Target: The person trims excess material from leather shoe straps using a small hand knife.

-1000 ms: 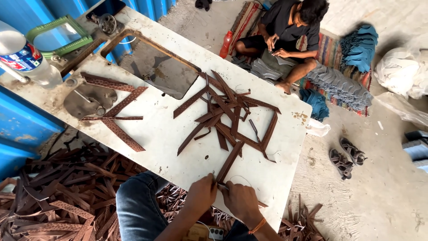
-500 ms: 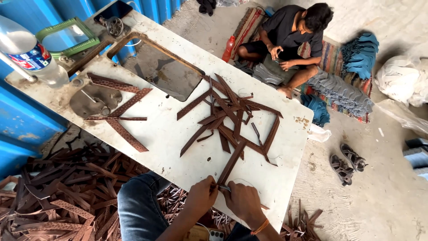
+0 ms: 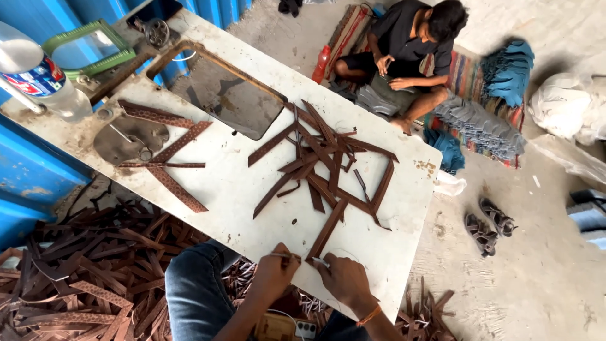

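Both hands sit marginally further left along the near counter edge than half a second ago; the strip pile is unchanged. Left hand (image 3: 273,273) is curled shut around a thin pen-like tool (image 3: 285,256), tip aimed at the near end of a long brown leather strip (image 3: 328,228). Right hand (image 3: 341,278) rests just beside it, fingers bent, fingertips pressing that strip end onto the white counter (image 3: 233,189); no full grasp visible. Strip runs from the hands up into the tangled pile of brown strips (image 3: 328,158) at mid-counter. More strips heap on the floor (image 3: 76,271) left. Another person (image 3: 404,57) sits beyond the counter.
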